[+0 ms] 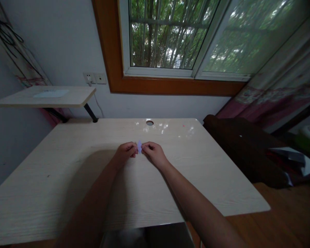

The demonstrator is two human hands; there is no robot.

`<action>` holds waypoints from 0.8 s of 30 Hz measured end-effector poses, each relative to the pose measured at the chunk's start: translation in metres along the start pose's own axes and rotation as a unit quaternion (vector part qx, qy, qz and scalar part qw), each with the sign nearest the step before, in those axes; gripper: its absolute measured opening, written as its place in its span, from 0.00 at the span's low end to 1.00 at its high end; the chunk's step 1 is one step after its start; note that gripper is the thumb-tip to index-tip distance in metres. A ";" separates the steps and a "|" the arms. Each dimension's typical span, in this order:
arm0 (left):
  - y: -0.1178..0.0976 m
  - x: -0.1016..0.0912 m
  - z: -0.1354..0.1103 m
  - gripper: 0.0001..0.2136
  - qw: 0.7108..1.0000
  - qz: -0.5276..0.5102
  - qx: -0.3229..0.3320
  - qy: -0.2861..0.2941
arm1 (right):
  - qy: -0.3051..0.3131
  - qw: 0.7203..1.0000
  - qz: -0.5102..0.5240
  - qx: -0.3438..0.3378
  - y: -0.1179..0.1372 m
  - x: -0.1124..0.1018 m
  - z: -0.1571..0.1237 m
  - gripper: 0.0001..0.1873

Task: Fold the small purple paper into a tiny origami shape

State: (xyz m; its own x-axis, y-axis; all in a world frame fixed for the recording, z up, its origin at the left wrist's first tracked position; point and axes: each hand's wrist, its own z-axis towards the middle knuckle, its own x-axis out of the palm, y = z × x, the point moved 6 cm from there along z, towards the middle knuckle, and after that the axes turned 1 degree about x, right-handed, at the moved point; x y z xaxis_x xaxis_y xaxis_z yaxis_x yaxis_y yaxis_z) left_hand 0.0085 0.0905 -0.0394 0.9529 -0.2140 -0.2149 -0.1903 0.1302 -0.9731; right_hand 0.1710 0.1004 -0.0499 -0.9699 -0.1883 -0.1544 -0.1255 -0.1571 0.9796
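Note:
Between my two hands is a small piece of light purple paper (pixel 140 147), upright and apparently folded, narrow at the top. My left hand (pixel 126 150) pinches its left edge with fingers curled. On the other side, my right hand (pixel 153 151) grips the right edge between thumb and fingertips. Both hands are close together, low over the pale wooden desk (pixel 150 193). The fingers cover part of the paper, so its full shape cannot be made out.
A raised shelf (pixel 77 98) on black legs stands at the desk's back left, a sheet (pixel 51 93) on it. A cable hole (pixel 150 122) lies near the back edge. Behind are a window (pixel 170 41) and wall sockets (pixel 95 78). A dark brown piece of furniture (pixel 232 148) stands right.

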 end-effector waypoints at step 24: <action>0.024 0.002 0.027 0.11 0.994 -0.057 -0.085 0.031 | 0.062 0.986 0.126 0.094 -0.016 -0.004 0.018 0.15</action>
State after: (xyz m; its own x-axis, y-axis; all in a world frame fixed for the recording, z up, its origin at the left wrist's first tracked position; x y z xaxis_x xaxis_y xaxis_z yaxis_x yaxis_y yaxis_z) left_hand 0.0122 0.1192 -0.0607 0.9551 -0.2784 -0.1010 -0.1233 -0.0637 -0.9903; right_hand 0.1728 0.1212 -0.0626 -0.9439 -0.3168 0.0933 0.0679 0.0902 0.9936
